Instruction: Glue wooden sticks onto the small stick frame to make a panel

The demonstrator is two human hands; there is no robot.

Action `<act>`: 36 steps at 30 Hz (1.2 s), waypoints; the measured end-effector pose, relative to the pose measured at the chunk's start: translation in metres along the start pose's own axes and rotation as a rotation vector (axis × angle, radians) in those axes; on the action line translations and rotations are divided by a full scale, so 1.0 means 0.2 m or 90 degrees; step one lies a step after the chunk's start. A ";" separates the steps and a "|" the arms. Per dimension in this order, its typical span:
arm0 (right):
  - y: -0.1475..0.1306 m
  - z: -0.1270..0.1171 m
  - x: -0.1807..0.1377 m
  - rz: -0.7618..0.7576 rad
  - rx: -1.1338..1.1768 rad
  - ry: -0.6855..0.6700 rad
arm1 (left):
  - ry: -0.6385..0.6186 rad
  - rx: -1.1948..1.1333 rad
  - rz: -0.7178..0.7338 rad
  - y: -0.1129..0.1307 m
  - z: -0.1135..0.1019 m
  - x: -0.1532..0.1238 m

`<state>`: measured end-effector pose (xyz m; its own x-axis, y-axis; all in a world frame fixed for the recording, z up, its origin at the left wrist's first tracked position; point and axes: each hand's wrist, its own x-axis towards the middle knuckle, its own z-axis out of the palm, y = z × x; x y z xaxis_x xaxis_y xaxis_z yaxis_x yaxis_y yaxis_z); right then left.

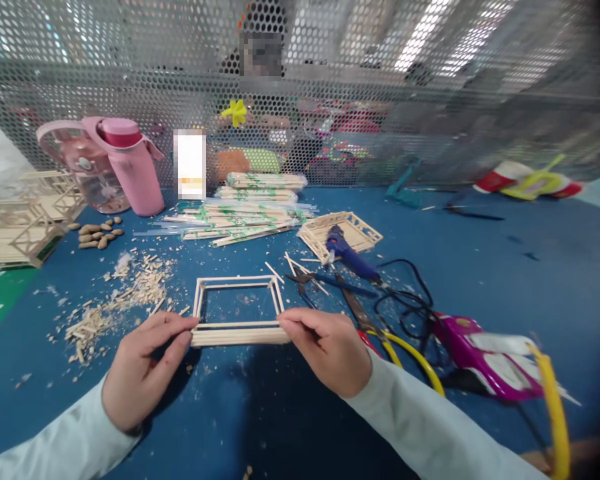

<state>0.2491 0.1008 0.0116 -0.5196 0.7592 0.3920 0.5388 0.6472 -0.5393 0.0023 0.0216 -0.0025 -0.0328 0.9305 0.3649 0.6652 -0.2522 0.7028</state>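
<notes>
A square frame of wooden sticks [239, 285] lies on the blue table [505, 280] in front of me. My left hand [143, 367] pinches the left end of its near side, a stack of sticks [240, 332]. The right end of that same stack is pinched by my right hand [325, 350]. Both hands have their fingers closed on the wood. Light sleeves cover both forearms.
A blue glue gun [347, 253] with a black cord lies right of the frame, beside pliers with yellow handles [380, 330] and a magenta tool [473, 347]. Behind are bundles of sticks [245, 217], a small stick tray [340, 230], a pink bottle [133, 163], wood scraps [120, 297], nuts [97, 233], stick structures [23, 220] and a perforated metal screen [380, 87].
</notes>
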 end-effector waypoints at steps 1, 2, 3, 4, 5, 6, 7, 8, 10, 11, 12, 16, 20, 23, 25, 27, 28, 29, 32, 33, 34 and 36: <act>0.00 0.00 0.00 -0.005 0.001 -0.002 | -0.001 -0.002 0.002 0.00 0.00 0.00; 0.01 0.00 0.00 -0.009 0.002 -0.004 | 0.001 -0.002 0.002 0.00 0.00 0.00; 0.01 0.00 0.00 -0.017 0.006 -0.009 | 0.002 -0.002 0.002 -0.01 0.00 0.00; 0.02 0.00 0.00 -0.029 0.013 -0.019 | 0.003 -0.002 0.002 -0.01 0.00 0.00; 0.03 -0.01 -0.01 -0.044 0.020 -0.032 | 0.003 -0.002 0.002 -0.01 0.00 0.00; 0.04 -0.01 -0.01 -0.058 0.024 -0.049 | 0.002 -0.001 0.001 -0.01 0.00 0.00; 0.05 -0.02 -0.02 -0.068 0.024 -0.068 | 0.001 0.001 0.001 -0.01 0.00 0.00; 0.06 -0.03 -0.02 -0.072 0.018 -0.089 | -0.001 0.002 0.000 -0.01 0.00 0.00; 0.08 -0.05 -0.04 -0.058 -0.007 -0.126 | -0.007 0.004 -0.002 -0.01 0.00 0.00; 0.09 -0.05 -0.04 -0.049 -0.015 -0.139 | -0.009 0.003 -0.003 -0.01 0.00 0.00; 0.09 -0.06 -0.04 -0.042 -0.016 -0.145 | -0.009 0.003 -0.003 -0.01 -0.01 0.00; 0.09 -0.06 -0.04 -0.052 0.037 -0.119 | -0.003 0.000 0.000 -0.01 -0.01 0.00; 0.08 -0.04 -0.03 -0.066 0.057 -0.056 | -0.005 0.005 -0.016 0.00 0.00 0.00; 0.09 -0.03 -0.02 -0.080 0.056 -0.032 | -0.005 0.003 -0.029 -0.01 0.00 0.00; 0.09 -0.02 -0.02 -0.086 0.054 -0.029 | -0.006 -0.004 -0.038 -0.01 0.00 0.00; 0.09 -0.02 -0.02 -0.086 0.047 -0.028 | 0.002 -0.019 -0.065 0.00 0.00 0.00; 0.09 -0.02 -0.02 -0.087 0.042 -0.027 | 0.006 -0.034 -0.087 0.00 0.00 0.00; 0.09 -0.02 -0.03 -0.088 0.037 -0.026 | 0.011 -0.053 -0.115 0.00 0.01 0.00; 0.09 -0.02 -0.02 -0.089 0.021 -0.023 | 0.021 -0.113 -0.194 0.01 0.02 0.00; 0.09 -0.02 -0.02 -0.088 0.017 -0.022 | 0.025 -0.125 -0.213 0.02 0.02 0.00; 0.09 -0.02 -0.02 -0.089 0.015 -0.022 | 0.031 -0.133 -0.226 0.02 0.02 0.00; 0.09 -0.03 -0.02 -0.092 0.010 -0.020 | 0.044 -0.132 -0.231 0.02 0.01 -0.01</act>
<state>0.2640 0.1102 0.0042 -0.6114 0.6558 0.4427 0.4466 0.7479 -0.4911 0.0073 0.0201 -0.0016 -0.2915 0.9507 0.1057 0.4376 0.0343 0.8985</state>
